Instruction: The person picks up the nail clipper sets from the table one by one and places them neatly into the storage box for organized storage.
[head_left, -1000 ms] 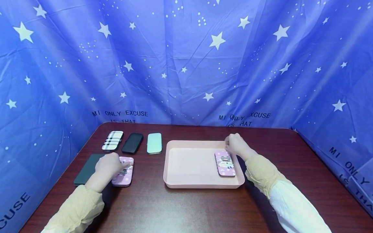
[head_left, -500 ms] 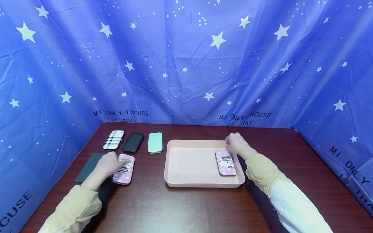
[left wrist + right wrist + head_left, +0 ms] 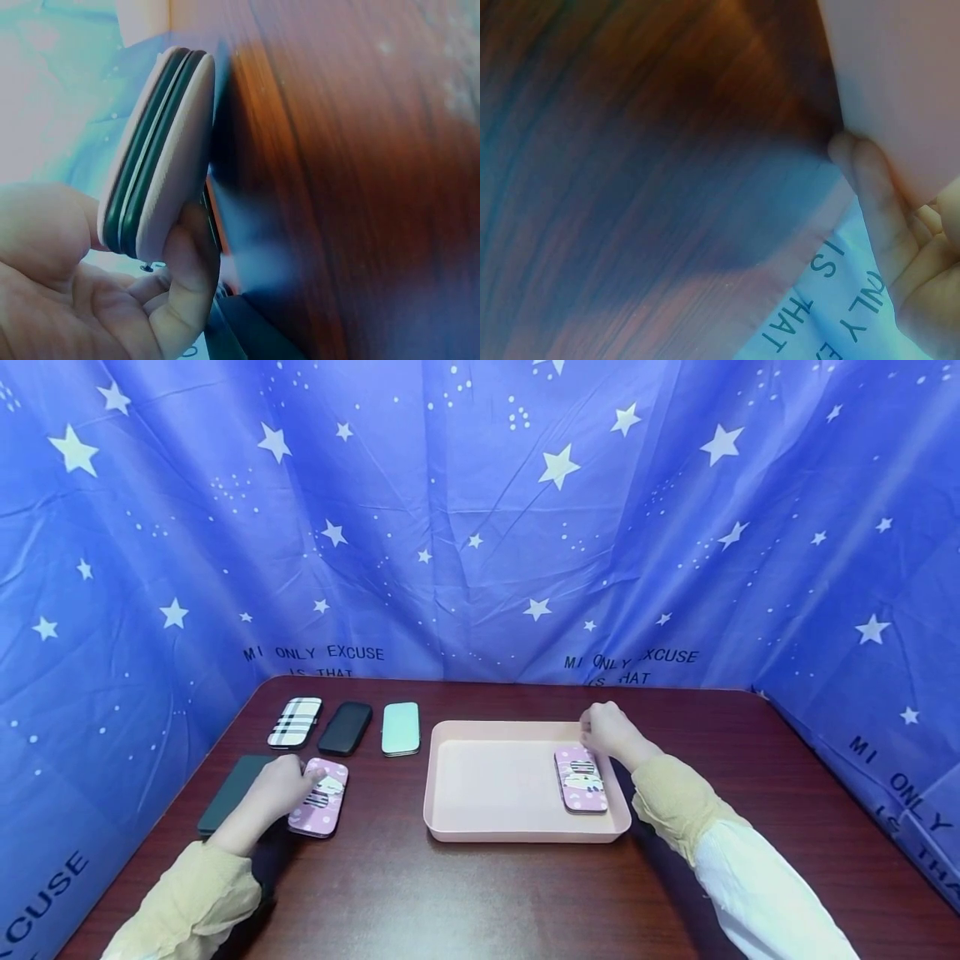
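My left hand [image 3: 273, 789] pinches a slim pink case [image 3: 321, 814] with white dots and a cartoon print, thumb on its top face. In the left wrist view the case [image 3: 180, 157] shows a dark double edge with a seam, and fingers curl beneath it, a gap showing between case and table. A matching pink case [image 3: 581, 797] lies inside the right end of a pale pink tray [image 3: 480, 793]. My right hand [image 3: 611, 731] grips the tray's far right corner; in the right wrist view its fingers [image 3: 877, 195] press the outer wall.
Behind the left hand lie a plaid case [image 3: 295, 722], a black case [image 3: 345, 728] and a mint green case [image 3: 401, 728]. A dark green flat case [image 3: 232, 793] sits partly under the left hand. A blue star-printed curtain [image 3: 480, 527] surrounds the brown table [image 3: 465, 902].
The left hand has lifted the pink case a little off the table, and its thumb has slid back toward the case's left edge. The right hand and the tray keep their places.
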`<state>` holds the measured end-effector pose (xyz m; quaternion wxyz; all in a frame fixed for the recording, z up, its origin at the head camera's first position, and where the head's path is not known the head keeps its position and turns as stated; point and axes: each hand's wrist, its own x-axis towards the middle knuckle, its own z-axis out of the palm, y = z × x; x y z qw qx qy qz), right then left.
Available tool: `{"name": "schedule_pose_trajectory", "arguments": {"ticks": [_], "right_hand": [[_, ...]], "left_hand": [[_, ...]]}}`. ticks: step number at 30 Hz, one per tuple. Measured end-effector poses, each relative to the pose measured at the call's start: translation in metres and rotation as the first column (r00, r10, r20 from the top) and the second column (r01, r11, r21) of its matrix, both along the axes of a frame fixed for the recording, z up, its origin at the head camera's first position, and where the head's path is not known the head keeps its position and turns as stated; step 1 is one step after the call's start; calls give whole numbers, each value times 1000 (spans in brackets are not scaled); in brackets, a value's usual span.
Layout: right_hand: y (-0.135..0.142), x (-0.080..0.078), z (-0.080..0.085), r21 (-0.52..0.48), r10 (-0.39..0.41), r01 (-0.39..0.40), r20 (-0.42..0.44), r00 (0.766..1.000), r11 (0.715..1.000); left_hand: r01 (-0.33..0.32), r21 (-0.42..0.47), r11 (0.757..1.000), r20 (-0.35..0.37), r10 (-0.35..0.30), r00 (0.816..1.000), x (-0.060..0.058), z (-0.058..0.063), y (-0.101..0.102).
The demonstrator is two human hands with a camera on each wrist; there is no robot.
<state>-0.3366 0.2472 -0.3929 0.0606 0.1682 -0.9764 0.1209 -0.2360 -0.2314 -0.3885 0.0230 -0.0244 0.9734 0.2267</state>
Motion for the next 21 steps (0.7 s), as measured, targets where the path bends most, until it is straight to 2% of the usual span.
{"name": "schedule_pose_trajectory", "arguments": {"ticks": [9, 13, 15, 18, 21], "right_hand": [[0, -1, 0, 3, 5, -5, -2, 1000, 1000], [0, -1, -1, 5, -1, 1, 2, 1000, 1000], [0, 0, -1, 4, -8, 8, 4, 1000, 1000], [0, 0, -1, 9, -11, 11, -1, 1000, 1000], [0, 0, -1, 19, -10, 10, -10, 1000, 1000]], "left_hand": [[11, 40, 999, 2, -12, 1000, -3, -2, -1], [-13, 153, 988, 39, 7, 999, -4, -3, -2], [-36, 237, 971, 71, 20, 997, -5, -3, -1], [-70, 363, 929, 122, 27, 992, -5, -2, 1], [-91, 445, 891, 159, 21, 987, -6, -2, 4]]}}
